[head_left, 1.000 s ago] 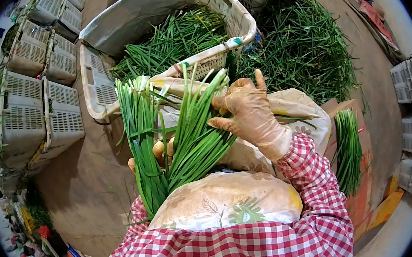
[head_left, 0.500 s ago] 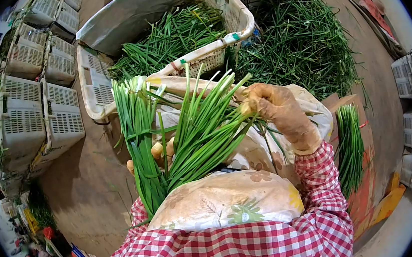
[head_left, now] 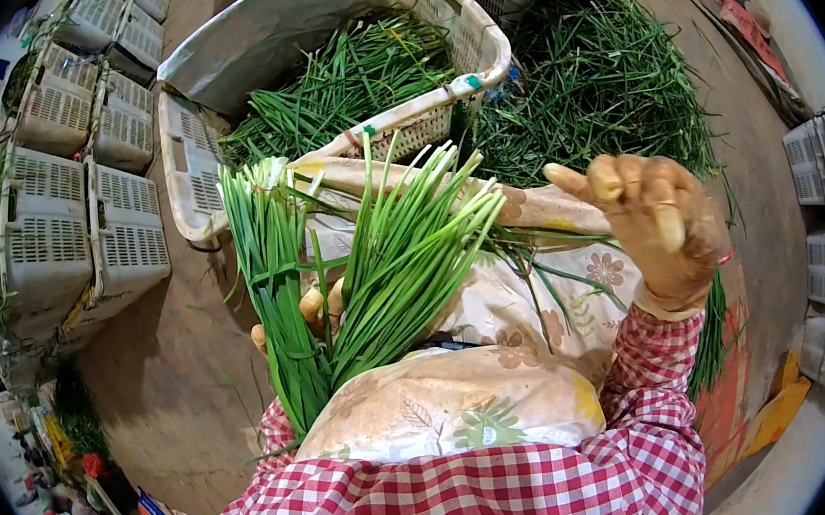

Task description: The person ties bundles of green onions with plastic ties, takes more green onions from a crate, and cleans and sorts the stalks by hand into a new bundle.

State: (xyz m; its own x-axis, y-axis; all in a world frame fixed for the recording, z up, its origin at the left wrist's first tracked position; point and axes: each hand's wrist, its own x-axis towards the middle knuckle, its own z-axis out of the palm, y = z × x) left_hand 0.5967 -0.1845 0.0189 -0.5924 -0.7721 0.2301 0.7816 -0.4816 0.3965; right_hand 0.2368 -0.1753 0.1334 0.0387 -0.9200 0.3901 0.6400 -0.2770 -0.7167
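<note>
My left hand (head_left: 323,305) is mostly hidden behind a bunch of garlic chives (head_left: 404,268), its fingers wrapped round the lower part. The bunch splits in two: an upright sheaf on the left and a fan leaning right, with pale cut ends at the top. My right hand (head_left: 664,211) is raised to the right of the bunch, apart from it. Its fingers are spread and partly bent, with nothing visible in them. Loose green blades (head_left: 560,272) lie across the flowered apron (head_left: 448,400) on my lap.
Ahead stands a white plastic crate (head_left: 197,169) with chives inside. To its right is a heap of loose green leaves (head_left: 595,77). Another chive bunch (head_left: 711,342) lies at my right, partly behind my arm. Stacked crates (head_left: 45,226) line the left; more crates (head_left: 819,154) stand far right.
My right hand has moved away from the cut ends, to the right and slightly down, and its fingers have opened. The left hand and the bunch have hardly moved.
</note>
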